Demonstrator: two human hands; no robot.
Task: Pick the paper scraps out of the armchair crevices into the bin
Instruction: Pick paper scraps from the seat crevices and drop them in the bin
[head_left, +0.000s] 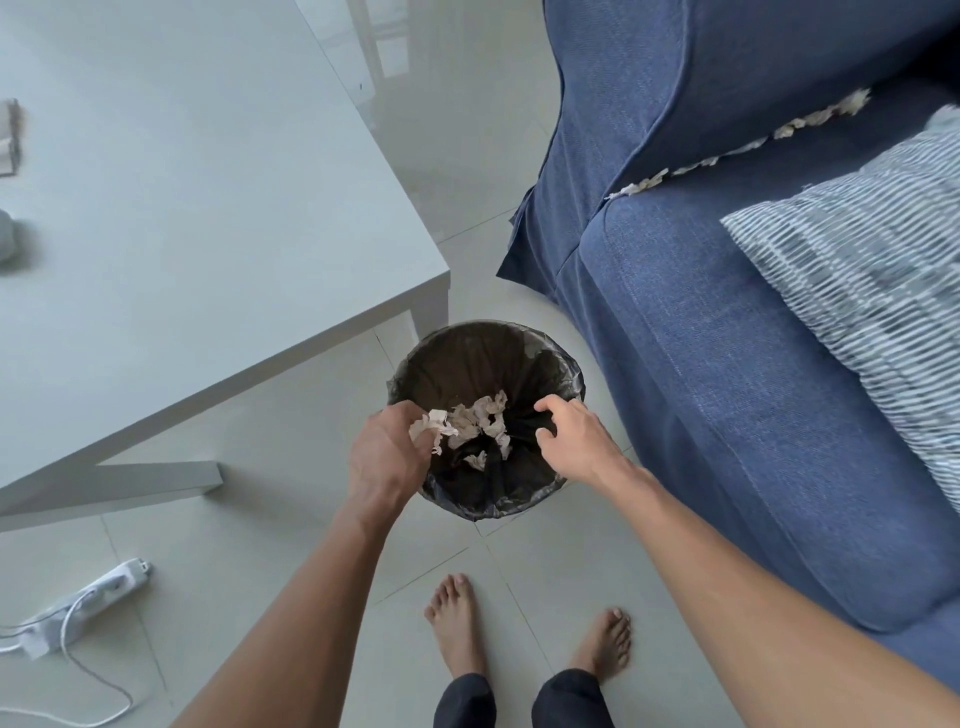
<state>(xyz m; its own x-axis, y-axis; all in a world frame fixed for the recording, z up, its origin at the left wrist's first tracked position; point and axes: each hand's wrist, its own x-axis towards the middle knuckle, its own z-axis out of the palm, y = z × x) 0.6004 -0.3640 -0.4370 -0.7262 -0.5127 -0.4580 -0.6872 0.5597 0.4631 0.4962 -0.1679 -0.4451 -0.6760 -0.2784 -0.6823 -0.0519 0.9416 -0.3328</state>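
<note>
My left hand (387, 457) pinched crumpled scraps (432, 427) over the lined bin (452, 358), which held more paper (480, 421); my right hand (574, 436) hung spread, empty.

Bin (467, 358): round, dark, lined with a black plastic bag, upright on the tiled floor just beside the armchair (727, 389) front. Crumpled white paper scraps (480, 423) lie loose at its bottom. Armchair: blue fabric. Further scraps (727, 150) sit wedged in a row along the crevice between seat cushion and arm, apparently extending back; far end blurred.
</note>
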